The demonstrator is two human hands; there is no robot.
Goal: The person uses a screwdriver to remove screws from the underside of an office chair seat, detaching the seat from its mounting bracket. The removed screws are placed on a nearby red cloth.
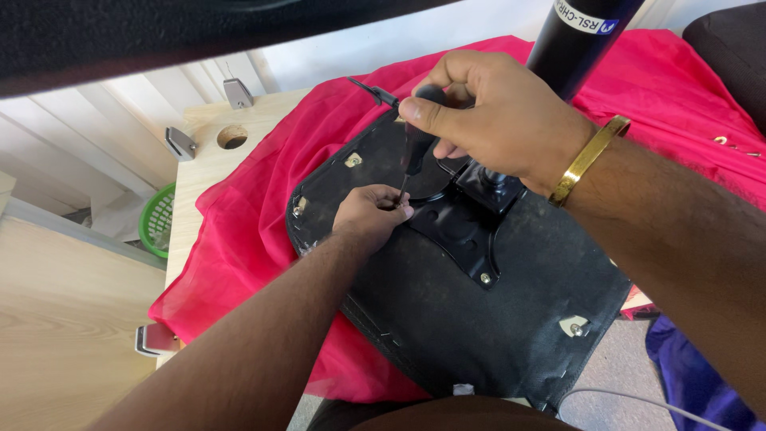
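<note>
An upturned black chair seat [479, 319] lies on a red cloth [247, 199] spread over a light wooden desk [199, 160]. A black metal mounting plate [463, 227] is fixed to the seat's underside, with a black gas cylinder [578, 36] rising from it. My right hand [487, 112] grips a black-handled screwdriver [416, 148] held upright, its tip down at the plate's left corner. My left hand [371, 214] pinches something small, probably a screw, right at the screwdriver's tip. A gold bangle [589, 158] sits on my right wrist.
The desk has a round cable hole [232, 137] and metal clips [180, 144] at its back edge. A green basket [158, 221] stands on the floor to the left. A blue cloth [694, 367] lies at lower right. A dark chair part [730, 48] shows at top right.
</note>
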